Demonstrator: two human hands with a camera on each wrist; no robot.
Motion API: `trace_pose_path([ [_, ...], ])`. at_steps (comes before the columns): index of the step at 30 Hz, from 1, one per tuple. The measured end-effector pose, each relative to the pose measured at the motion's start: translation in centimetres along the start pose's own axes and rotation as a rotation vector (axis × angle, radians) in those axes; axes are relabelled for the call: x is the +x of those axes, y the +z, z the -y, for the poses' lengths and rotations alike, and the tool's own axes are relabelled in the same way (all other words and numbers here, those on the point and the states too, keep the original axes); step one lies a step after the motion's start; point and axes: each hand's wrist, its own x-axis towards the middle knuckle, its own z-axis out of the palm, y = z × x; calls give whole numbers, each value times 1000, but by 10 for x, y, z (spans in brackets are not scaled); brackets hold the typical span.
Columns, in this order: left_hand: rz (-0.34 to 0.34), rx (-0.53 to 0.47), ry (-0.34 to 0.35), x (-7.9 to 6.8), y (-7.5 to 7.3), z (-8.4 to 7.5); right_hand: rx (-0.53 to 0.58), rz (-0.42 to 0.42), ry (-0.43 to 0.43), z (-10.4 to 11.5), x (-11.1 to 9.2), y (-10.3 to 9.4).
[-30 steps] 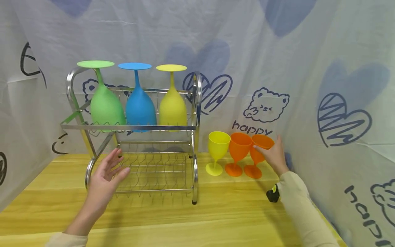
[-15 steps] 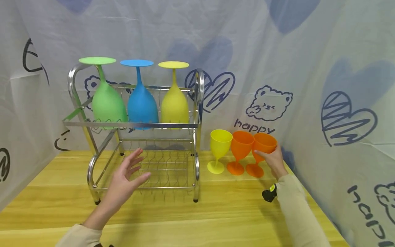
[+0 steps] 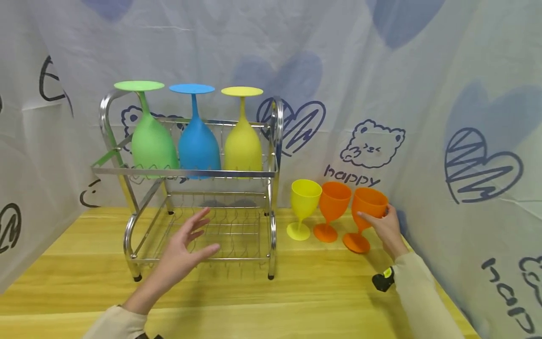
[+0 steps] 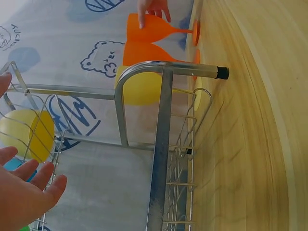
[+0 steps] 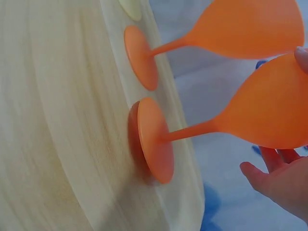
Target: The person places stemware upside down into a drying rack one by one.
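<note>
To the right of the two-tier silver metal wire rack [image 3: 245, 174], the bowl of a matte orange stemmed goblet [image 3: 367, 200] is grasped by the right hand [image 3: 389, 230]. The right arm is stretched forward in a beige sleeve [image 3: 425, 301], and the bowl is clasped from its far-right side, with the thumb laid across its front and the other fingers mostly hidden behind it. The goblet is held tilted, its bowl leaned toward the right, away from the rack; a dark shadow is seen along its foot, and whether the counter [image 3: 322, 301] of yellowish wood grain is touched cannot be told.

In front of the rack's lower tier, the left hand [image 3: 179, 252] is raised with its fingers loosely spread and the thumb held apart; nothing is gripped by it. In the left wrist view it is cut off by the edge.

Between the rack and the held goblet, a yellow stemmed goblet [image 3: 306, 195] and a second orange goblet [image 3: 334, 200] are stood upright; in the left wrist view the yellow one is partly covered by the rack's frame. On the rack's upper tier, green [image 3: 153, 143], blue [image 3: 198, 146] and yellow [image 3: 243, 146] goblets are set upside down, their rims obscured by the front rail.
</note>
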Motion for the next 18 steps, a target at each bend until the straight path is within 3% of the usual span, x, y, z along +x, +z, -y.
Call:
trace_pose_path([
  [8,14,-18,-43,-5,2,1,-53,21,-74,17,-29,-2],
  [18,39,-34,-52,-9,13,-5,-65,169,-188,36,-81,13],
])
